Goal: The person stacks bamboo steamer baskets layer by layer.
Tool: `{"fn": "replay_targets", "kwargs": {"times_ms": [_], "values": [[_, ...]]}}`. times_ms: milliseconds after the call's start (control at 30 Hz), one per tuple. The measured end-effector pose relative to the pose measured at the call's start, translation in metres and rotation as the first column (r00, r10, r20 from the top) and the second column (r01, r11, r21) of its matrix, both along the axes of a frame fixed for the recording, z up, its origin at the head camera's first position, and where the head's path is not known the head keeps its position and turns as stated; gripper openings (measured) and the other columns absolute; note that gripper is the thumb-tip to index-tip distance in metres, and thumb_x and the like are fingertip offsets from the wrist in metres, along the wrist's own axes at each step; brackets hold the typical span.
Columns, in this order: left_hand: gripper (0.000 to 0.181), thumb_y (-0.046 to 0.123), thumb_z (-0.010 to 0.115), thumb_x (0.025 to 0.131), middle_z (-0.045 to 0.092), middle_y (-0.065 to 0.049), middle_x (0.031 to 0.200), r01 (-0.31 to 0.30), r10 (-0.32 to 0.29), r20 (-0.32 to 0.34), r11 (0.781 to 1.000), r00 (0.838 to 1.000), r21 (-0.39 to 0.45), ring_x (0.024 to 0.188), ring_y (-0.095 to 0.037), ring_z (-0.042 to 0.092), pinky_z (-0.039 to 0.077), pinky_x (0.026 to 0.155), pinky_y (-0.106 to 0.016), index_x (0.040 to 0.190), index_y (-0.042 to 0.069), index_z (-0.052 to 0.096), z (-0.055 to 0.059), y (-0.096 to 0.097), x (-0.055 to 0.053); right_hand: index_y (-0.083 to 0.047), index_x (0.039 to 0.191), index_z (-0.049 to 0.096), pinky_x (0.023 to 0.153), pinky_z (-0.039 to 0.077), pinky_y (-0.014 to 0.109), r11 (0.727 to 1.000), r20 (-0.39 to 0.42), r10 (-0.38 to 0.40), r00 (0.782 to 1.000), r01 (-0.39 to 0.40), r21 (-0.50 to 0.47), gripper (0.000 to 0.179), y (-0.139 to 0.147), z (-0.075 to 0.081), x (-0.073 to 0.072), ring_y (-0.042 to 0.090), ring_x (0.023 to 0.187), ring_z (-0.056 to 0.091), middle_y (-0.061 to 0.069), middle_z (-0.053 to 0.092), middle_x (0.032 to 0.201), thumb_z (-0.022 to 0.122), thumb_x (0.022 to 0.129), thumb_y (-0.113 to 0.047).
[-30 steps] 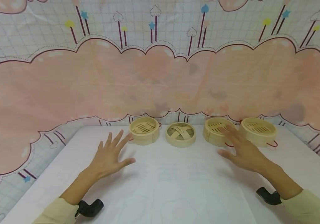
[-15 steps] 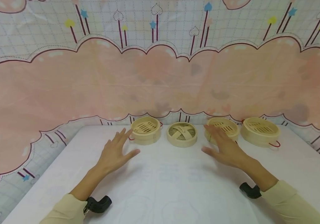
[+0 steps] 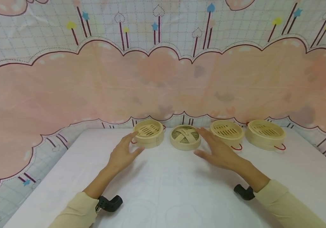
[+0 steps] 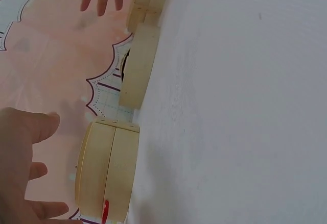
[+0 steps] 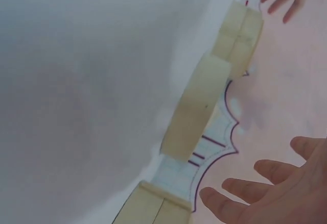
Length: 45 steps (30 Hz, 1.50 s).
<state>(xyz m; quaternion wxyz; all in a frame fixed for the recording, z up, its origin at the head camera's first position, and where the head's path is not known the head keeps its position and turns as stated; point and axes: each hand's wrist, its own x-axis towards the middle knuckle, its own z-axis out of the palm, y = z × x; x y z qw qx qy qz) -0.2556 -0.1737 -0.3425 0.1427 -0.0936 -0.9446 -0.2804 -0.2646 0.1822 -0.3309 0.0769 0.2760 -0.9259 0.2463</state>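
Observation:
My left hand (image 3: 123, 153) reaches forward over the table, fingertips near the leftmost bamboo steamer basket (image 3: 149, 139), which has a slatted top and red cord loops. Its fingers are spread and hold nothing, as the left wrist view also shows. Between the hands sits a bamboo steamer lid (image 3: 185, 139) with a woven cross-strip top. My right hand (image 3: 220, 153) is extended with fingers apart, its index fingertip close to the lid's right side. Behind that hand stands a second slatted steamer basket (image 3: 227, 131), and a third basket (image 3: 265, 136) is at the far right.
The steamer pieces stand in a row along the back of the white table (image 3: 163, 190). Right behind them hangs a printed cloth backdrop (image 3: 151, 82). A black wrist camera (image 3: 110, 203) is strapped to the left wrist, another wrist camera (image 3: 244, 192) to the right.
Both hands have moved inward. The right hand has slid left from in front of the second slatted basket toward the lid; the left hand has come closer to the leftmost basket. The steamer pieces stay put.

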Motion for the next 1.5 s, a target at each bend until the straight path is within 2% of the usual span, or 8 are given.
{"fn": "replay_targets", "kwargs": {"times_ms": [133,333,467,733,933,1067,1233,1500], "values": [[0.064,0.039,0.063,0.09,0.041,-0.019,0.144,-0.019,0.02,-0.002,0.998,1.0,0.058,0.128,-0.042,0.04,0.036,0.092,-0.068,0.144,0.012,0.041,-0.002,0.001,-0.003,-0.025,0.154,0.014,0.106,0.024,0.062,1.0,0.006,0.022,1.0,-0.022,-0.011,0.08,-0.011,0.001,0.0,0.038,0.139,0.023,0.012,0.019,0.157,0.053,0.092,-0.055],[0.057,0.035,0.064,0.09,0.046,-0.019,0.14,-0.043,0.047,-0.037,0.993,0.998,0.108,0.126,-0.041,0.043,0.037,0.094,-0.065,0.14,0.011,0.049,-0.003,0.003,-0.008,-0.024,0.154,0.014,0.103,0.031,0.059,0.997,-0.001,0.068,0.998,-0.068,-0.042,0.079,-0.025,0.002,0.001,0.037,0.135,0.032,0.007,0.019,0.157,0.055,0.093,-0.052],[0.053,0.03,0.066,0.089,0.05,-0.021,0.135,-0.052,0.062,-0.072,0.99,0.995,0.129,0.119,-0.041,0.049,0.041,0.09,-0.062,0.136,0.009,0.054,-0.004,0.005,-0.012,-0.022,0.154,0.016,0.104,0.031,0.057,0.998,-0.018,0.064,0.998,-0.064,-0.029,0.078,-0.033,0.001,-0.001,0.037,0.134,0.034,0.008,0.02,0.157,0.054,0.093,-0.052],[0.051,0.029,0.068,0.086,0.053,-0.024,0.129,-0.073,0.086,-0.072,0.984,0.994,0.164,0.107,-0.039,0.054,0.044,0.082,-0.057,0.133,0.011,0.057,-0.01,0.009,-0.016,-0.017,0.152,0.024,0.103,0.033,0.058,0.997,-0.015,0.064,0.998,-0.065,-0.039,0.075,-0.048,-0.005,-0.01,0.035,0.134,0.035,0.012,0.032,0.152,0.053,0.093,-0.053],[0.048,0.026,0.07,0.085,0.056,-0.024,0.123,-0.091,0.107,-0.073,0.975,0.992,0.202,0.101,-0.038,0.055,0.044,0.08,-0.053,0.129,0.011,0.06,-0.013,0.011,-0.021,-0.018,0.151,0.025,0.105,0.031,0.056,0.997,0.03,0.054,0.998,-0.052,-0.062,0.073,-0.057,-0.004,-0.014,0.034,0.134,0.035,0.011,0.033,0.151,0.052,0.093,-0.053],[0.044,0.025,0.071,0.084,0.057,-0.023,0.122,-0.115,0.13,-0.064,0.972,0.989,0.204,0.092,-0.035,0.055,0.044,0.074,-0.049,0.126,0.011,0.063,-0.014,0.012,-0.024,-0.018,0.151,0.027,0.105,0.031,0.055,0.996,0.076,0.023,0.997,-0.016,-0.09,0.071,-0.062,-0.001,-0.015,0.032,0.134,0.035,0.009,0.034,0.15,0.054,0.094,-0.051],[0.043,0.027,0.074,0.084,0.058,-0.022,0.121,-0.14,0.152,-0.049,0.971,0.987,0.193,0.087,-0.031,0.056,0.045,0.069,-0.046,0.122,0.012,0.065,-0.016,0.011,-0.03,-0.02,0.15,0.029,0.107,0.029,0.054,0.991,0.116,0.032,0.993,-0.016,-0.131,0.072,-0.067,0.001,-0.016,0.029,0.136,0.032,0.006,0.033,0.151,0.053,0.092,-0.056],[0.04,0.03,0.079,0.079,0.062,-0.016,0.099,-0.165,0.174,-0.035,0.969,0.984,0.183,0.08,-0.029,0.054,0.042,0.067,-0.044,0.113,0.014,0.064,-0.02,0.012,-0.042,-0.022,0.151,0.028,0.108,0.027,0.054,0.986,0.128,0.069,0.989,-0.048,-0.157,0.074,-0.081,0.0,-0.022,0.026,0.138,0.029,0.003,0.031,0.153,0.053,0.091,-0.057]]}}
